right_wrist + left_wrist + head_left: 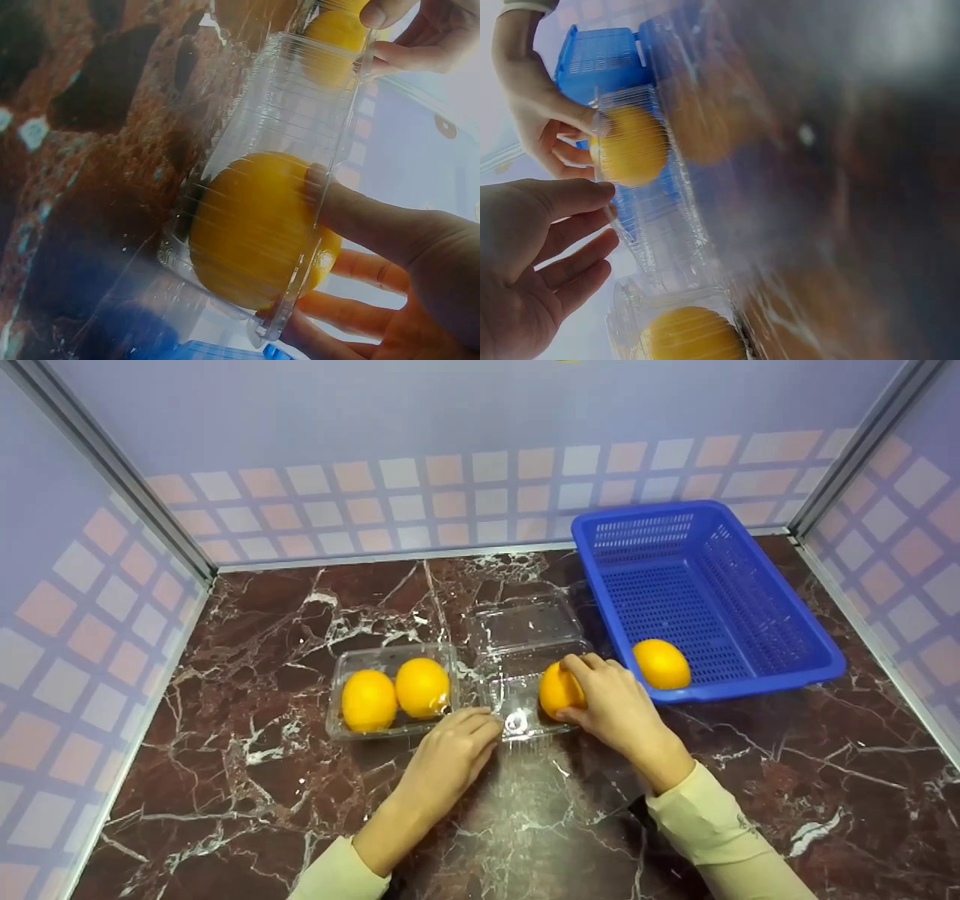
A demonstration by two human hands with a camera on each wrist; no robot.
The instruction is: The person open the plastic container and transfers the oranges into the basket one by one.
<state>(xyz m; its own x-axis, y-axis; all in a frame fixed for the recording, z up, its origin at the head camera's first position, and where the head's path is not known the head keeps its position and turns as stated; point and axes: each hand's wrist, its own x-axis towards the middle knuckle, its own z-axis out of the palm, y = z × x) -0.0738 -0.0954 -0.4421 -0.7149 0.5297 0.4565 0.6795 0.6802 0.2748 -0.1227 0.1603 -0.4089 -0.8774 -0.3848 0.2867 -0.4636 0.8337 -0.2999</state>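
Note:
My right hand (611, 701) grips an orange (251, 225) inside the right half of an open clear plastic box (517, 697). Its thumb and fingers reach over the rim onto the fruit, as the right wrist view shows. At the box's near left corner my left hand (457, 742) pinches the rim, with its thumb (585, 196) on one side and fingers behind. To the left stands a second clear box (337, 690) holding two oranges, a left one (369, 701) and a right one (422, 688). Its lid state is hard to tell.
A blue perforated basket (757, 686) stands at the right, with one orange (661, 664) in its near left corner. The open box's clear lid (525, 626) lies folded back toward the rear. Patterned walls (487, 487) enclose the dark marbled tabletop (262, 802).

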